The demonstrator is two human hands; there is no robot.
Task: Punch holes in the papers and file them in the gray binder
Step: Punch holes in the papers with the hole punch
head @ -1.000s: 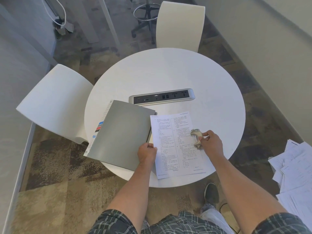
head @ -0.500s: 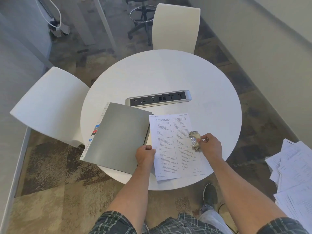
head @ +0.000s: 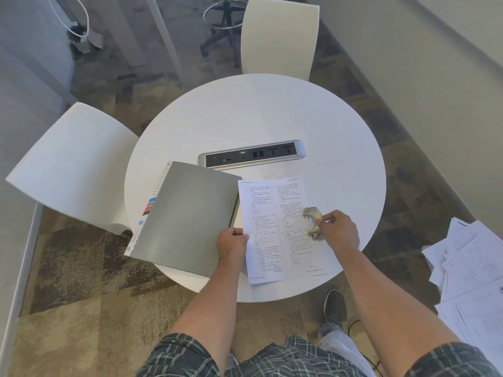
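Observation:
A printed paper (head: pixel 275 235) lies on the round white table (head: pixel 272 118), near its front edge. My left hand (head: pixel 232 244) pinches the paper's left edge, right beside the gray binder (head: pixel 187 216), which lies with its cover raised at a slant. Colored index tabs (head: pixel 150 206) show at the binder's left side. On the paper's right edge sits a small metal hole punch (head: pixel 312 220), and my right hand (head: pixel 336 231) grips it from the right.
A silver power and socket strip (head: pixel 251 157) is set in the table behind the binder. White chairs stand at the left (head: pixel 73 164) and at the far side (head: pixel 280 36). Loose paper stacks (head: pixel 473 281) lie on the carpet at the right. My shoe (head: pixel 334 306) is under the table edge.
The view has shifted slightly; hands, paper, punch and binder stay in nearly the same places on the table.

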